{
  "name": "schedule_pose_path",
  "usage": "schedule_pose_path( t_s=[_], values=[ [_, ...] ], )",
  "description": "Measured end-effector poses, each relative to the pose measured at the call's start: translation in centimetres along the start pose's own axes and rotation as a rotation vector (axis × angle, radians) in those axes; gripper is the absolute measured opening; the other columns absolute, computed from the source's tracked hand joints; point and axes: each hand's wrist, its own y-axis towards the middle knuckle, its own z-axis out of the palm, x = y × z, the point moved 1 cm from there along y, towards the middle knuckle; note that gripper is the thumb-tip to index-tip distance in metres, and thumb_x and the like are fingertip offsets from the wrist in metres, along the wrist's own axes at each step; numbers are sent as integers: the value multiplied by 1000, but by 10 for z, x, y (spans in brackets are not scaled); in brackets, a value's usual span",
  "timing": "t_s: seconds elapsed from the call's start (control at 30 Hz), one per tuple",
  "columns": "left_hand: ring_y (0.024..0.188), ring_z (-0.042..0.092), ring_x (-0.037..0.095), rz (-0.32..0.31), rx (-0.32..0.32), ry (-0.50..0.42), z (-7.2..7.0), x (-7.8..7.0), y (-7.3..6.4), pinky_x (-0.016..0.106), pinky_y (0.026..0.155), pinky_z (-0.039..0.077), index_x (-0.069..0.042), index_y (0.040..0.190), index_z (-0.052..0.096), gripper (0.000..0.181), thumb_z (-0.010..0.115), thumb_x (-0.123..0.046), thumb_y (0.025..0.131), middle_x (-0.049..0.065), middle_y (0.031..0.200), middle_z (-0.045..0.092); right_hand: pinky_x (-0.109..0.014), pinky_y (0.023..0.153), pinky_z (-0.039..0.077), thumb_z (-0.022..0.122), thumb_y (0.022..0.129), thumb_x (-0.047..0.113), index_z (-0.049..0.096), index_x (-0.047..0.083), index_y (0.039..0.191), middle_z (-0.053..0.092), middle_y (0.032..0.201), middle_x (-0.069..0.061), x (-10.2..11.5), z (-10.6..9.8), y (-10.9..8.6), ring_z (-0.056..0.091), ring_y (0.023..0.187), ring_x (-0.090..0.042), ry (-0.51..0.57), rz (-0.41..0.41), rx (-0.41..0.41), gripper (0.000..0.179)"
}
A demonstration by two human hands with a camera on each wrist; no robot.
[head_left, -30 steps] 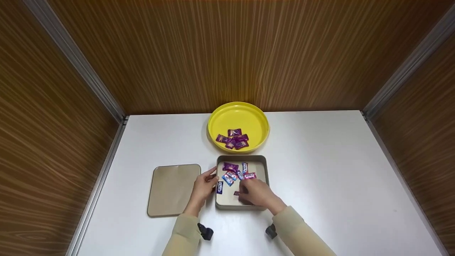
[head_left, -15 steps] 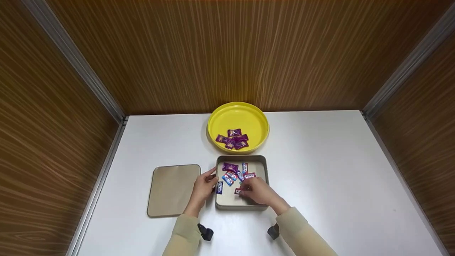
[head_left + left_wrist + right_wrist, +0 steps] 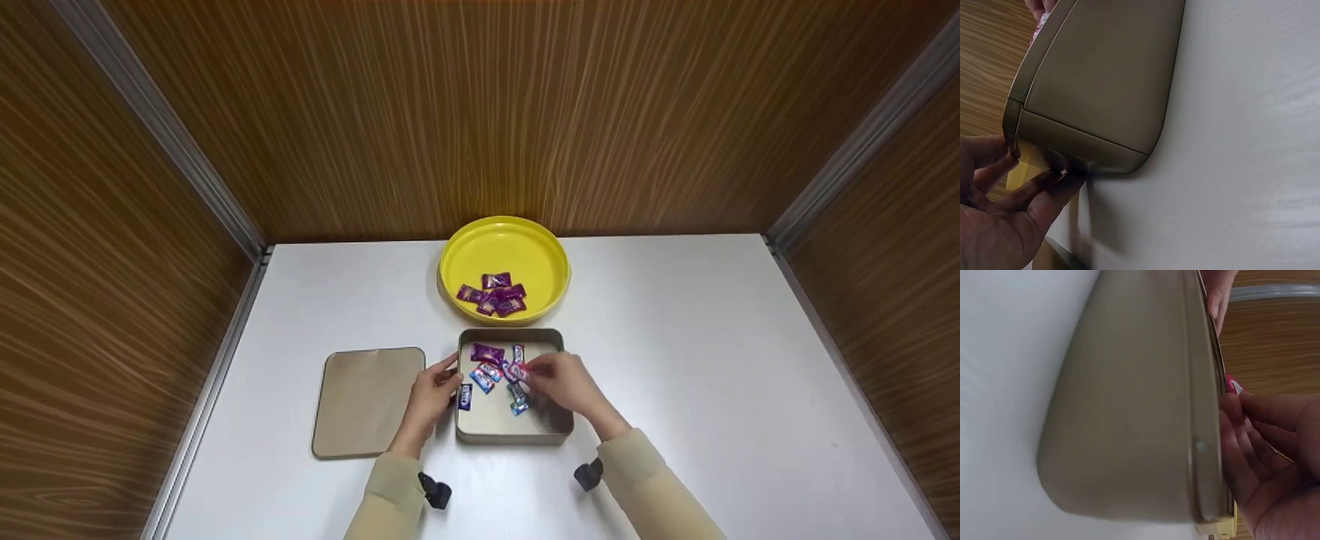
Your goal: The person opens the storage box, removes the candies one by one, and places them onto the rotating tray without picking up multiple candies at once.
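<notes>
Pink candy (image 3: 518, 372), one end hidden by the pinching right hand (image 3: 564, 381); left hand (image 3: 430, 394) clamped on the tin (image 3: 511, 438).

Left forearm (image 3: 386, 495) and right forearm (image 3: 660, 484) enter from bottom edge of head view, angled inward; left hand (image 3: 431, 391) gripping, fingers bent; right hand (image 3: 564, 381) pinching, thumb against fingertips; hands apart

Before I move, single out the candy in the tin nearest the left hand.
The dark blue candy beside the left wall of the tin, nearest the left hand; the other candies inside lie farther right.
</notes>
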Motion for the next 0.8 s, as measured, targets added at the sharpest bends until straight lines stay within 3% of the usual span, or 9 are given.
schedule_pose_path(
  t_s=[0.17, 0.3, 0.53, 0.8],
  values=[
    [107, 61, 28, -7, 6, -14, -1, 0, 0, 39, 92, 51, -3, 139, 54, 44, 59, -4, 96, 26, 124, 61, -35, 65, 58, 70, 89, 4, 74, 0, 103, 71, 84, -5, -4, -13, 9, 68, 71, -18, 164, 140, -102, 15],
    [107, 60, 27, -21, 18, -40, -1, -1, 0, 39, 94, 50, -3, 140, 53, 44, 58, -3, 96, 26, 124, 60, -37, 70, 58, 68, 90, 5, 72, 0, 105, 70, 89, -8, -6, -24, 18, 70, 76, -20, 242, 198, -170, 16],
    [110, 60, 28, -20, 15, -30, 0, -2, -1, 38, 94, 50, -4, 141, 52, 44, 58, -4, 97, 25, 124, 60, -47, 80, 56, 63, 93, 6, 67, -1, 110, 68, 100, -20, -9, -41, 30, 68, 86, -31, 321, 214, -222, 19],
    [107, 60, 27, -8, 16, -9, -1, -3, -2, 37, 91, 52, -6, 140, 53, 44, 59, -5, 96, 25, 124, 61, -33, 76, 57, 63, 95, 11, 66, -2, 111, 66, 98, -15, -9, -47, 48, 68, 83, -23, 319, 246, -247, 21]
  ],
)
